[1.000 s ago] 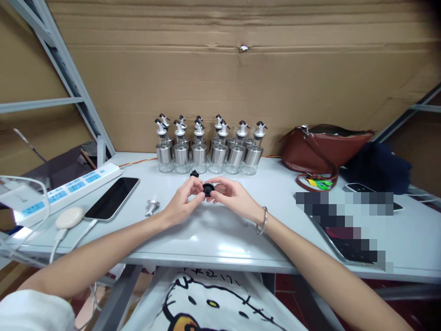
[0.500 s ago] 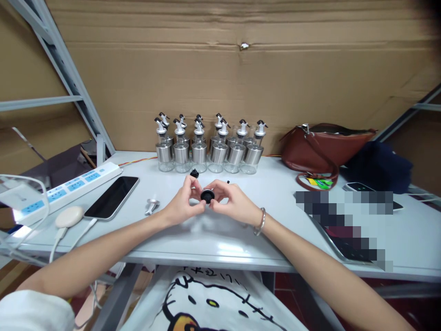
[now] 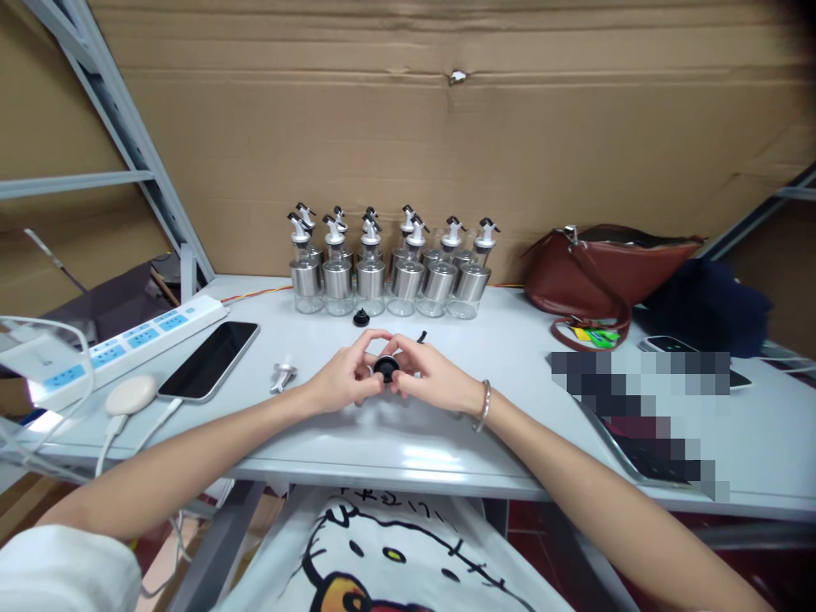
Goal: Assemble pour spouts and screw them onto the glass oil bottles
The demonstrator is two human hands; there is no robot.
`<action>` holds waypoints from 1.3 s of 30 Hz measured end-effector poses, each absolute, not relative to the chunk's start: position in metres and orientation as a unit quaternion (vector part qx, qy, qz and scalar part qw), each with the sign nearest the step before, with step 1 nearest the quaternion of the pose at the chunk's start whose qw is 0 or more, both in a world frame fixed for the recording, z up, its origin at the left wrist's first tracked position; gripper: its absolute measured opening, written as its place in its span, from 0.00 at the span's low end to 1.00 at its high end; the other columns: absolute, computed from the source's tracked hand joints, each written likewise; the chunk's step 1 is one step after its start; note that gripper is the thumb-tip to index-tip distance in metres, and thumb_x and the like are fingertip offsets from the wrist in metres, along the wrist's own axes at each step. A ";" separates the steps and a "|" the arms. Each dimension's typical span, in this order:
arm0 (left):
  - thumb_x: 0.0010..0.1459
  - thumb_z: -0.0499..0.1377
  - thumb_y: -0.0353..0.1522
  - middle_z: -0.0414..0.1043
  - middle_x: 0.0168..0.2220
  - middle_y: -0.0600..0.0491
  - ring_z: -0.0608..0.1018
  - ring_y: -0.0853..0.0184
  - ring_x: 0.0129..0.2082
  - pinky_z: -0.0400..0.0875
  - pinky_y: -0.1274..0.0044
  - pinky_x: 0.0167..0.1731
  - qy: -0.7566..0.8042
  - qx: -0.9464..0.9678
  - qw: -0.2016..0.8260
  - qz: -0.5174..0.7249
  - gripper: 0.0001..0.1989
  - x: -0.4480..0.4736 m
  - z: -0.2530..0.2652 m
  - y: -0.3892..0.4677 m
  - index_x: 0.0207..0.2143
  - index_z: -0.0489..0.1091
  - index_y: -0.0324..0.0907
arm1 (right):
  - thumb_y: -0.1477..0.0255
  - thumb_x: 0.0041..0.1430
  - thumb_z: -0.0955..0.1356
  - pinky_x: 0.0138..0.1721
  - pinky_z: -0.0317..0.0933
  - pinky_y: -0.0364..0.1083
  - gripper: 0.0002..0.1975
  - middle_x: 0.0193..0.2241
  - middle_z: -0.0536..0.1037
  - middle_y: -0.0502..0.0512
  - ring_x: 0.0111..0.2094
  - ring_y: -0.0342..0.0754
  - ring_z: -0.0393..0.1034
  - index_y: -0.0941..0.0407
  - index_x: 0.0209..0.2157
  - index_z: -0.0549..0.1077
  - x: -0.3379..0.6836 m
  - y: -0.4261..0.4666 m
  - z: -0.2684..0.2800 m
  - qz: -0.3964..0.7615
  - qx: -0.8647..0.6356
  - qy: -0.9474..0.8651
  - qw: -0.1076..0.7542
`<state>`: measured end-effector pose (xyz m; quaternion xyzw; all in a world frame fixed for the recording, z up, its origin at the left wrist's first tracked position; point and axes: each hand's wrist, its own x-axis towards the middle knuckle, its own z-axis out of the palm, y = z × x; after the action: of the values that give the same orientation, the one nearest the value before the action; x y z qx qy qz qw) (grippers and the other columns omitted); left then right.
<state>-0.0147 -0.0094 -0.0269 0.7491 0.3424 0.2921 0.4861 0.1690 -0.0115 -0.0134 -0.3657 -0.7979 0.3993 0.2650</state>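
Note:
Between my two hands is a round black stopper (image 3: 386, 367), its disc face turned toward me. My left hand (image 3: 348, 374) pinches it from the left with thumb and fingers. From the right, my right hand (image 3: 427, 370) grips the same stopper, fingers curled behind it. What lies behind the disc is mostly hidden by my fingers. A second black stopper (image 3: 361, 318) stands on the table beyond my left hand. A small black stick-like part (image 3: 422, 337) shows just past my right fingers. Left of my left wrist lies a silver pourer spout (image 3: 282, 376).
Several glass bottles with steel bands (image 3: 371, 279) and pourer tops stand in rows at the back. On the left are a phone (image 3: 210, 361), a white charger (image 3: 131, 396) and a power strip (image 3: 140, 340). A brown handbag (image 3: 605, 268) and dark tablet-like device (image 3: 628, 442) are right.
Both hands stay on the black stopper, with small finger shifts around it. The view has moved slightly, and more of the black stick-like part and the second stopper shows.

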 end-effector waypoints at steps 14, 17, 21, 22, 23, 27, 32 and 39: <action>0.43 0.54 0.30 0.67 0.21 0.63 0.61 0.78 0.15 0.55 0.84 0.18 0.348 0.734 0.507 0.287 0.24 -0.012 -0.027 -0.011 0.44 0.53 0.42 | 0.76 0.47 0.63 0.21 0.54 0.40 0.10 0.21 0.71 0.44 0.20 0.40 0.64 0.54 0.32 0.57 0.169 -0.007 -0.023 0.452 -0.347 -0.785 0.242; 0.43 0.54 0.31 0.69 0.22 0.61 0.61 0.78 0.16 0.56 0.84 0.18 0.343 0.735 0.509 0.288 0.23 -0.012 -0.027 -0.011 0.44 0.52 0.42 | 0.76 0.47 0.63 0.23 0.58 0.41 0.10 0.21 0.71 0.45 0.21 0.41 0.66 0.54 0.33 0.57 0.170 -0.007 -0.023 0.477 -0.345 -0.775 0.231; 0.45 0.55 0.31 0.73 0.25 0.57 0.62 0.77 0.17 0.55 0.84 0.18 0.339 0.746 0.498 0.282 0.23 -0.012 -0.029 -0.010 0.45 0.52 0.42 | 0.76 0.47 0.63 0.27 0.61 0.44 0.10 0.22 0.72 0.46 0.22 0.42 0.67 0.54 0.32 0.57 0.170 -0.008 -0.021 0.502 -0.346 -0.761 0.221; 0.45 0.55 0.32 0.73 0.25 0.56 0.62 0.77 0.17 0.55 0.84 0.18 0.337 0.748 0.498 0.281 0.23 -0.012 -0.029 -0.010 0.45 0.51 0.42 | 0.76 0.47 0.63 0.28 0.62 0.44 0.10 0.23 0.72 0.46 0.22 0.42 0.68 0.54 0.32 0.57 0.170 -0.008 -0.020 0.506 -0.347 -0.759 0.218; 0.46 0.55 0.32 0.73 0.25 0.56 0.62 0.77 0.17 0.55 0.84 0.18 0.335 0.749 0.499 0.281 0.23 -0.012 -0.030 -0.010 0.44 0.51 0.42 | 0.76 0.47 0.63 0.28 0.62 0.45 0.10 0.23 0.72 0.47 0.22 0.42 0.68 0.54 0.32 0.57 0.170 -0.009 -0.019 0.509 -0.349 -0.757 0.215; 0.46 0.55 0.31 0.74 0.25 0.55 0.61 0.76 0.18 0.54 0.84 0.19 0.331 0.754 0.494 0.280 0.22 -0.012 -0.030 -0.010 0.44 0.51 0.42 | 0.77 0.47 0.63 0.29 0.62 0.45 0.10 0.22 0.72 0.46 0.23 0.43 0.68 0.54 0.31 0.57 0.170 -0.009 -0.018 0.511 -0.350 -0.756 0.213; 0.47 0.55 0.30 0.74 0.25 0.55 0.62 0.76 0.18 0.54 0.84 0.19 0.329 0.759 0.489 0.279 0.20 -0.012 -0.031 -0.011 0.42 0.51 0.43 | 0.78 0.46 0.63 0.27 0.61 0.43 0.11 0.20 0.71 0.44 0.22 0.41 0.67 0.54 0.32 0.56 0.169 -0.010 -0.018 0.504 -0.355 -0.756 0.220; 0.45 0.55 0.29 0.71 0.21 0.59 0.61 0.77 0.17 0.53 0.85 0.19 0.337 0.757 0.478 0.291 0.16 -0.011 -0.030 -0.011 0.35 0.50 0.44 | 0.78 0.46 0.63 0.26 0.61 0.41 0.11 0.20 0.71 0.43 0.21 0.40 0.66 0.54 0.33 0.58 0.167 -0.011 -0.016 0.505 -0.348 -0.757 0.224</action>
<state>-0.0112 -0.0107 -0.0305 0.7574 0.3368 0.2907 0.4779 0.1671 -0.0112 -0.0160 -0.3479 -0.7574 0.5049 0.2244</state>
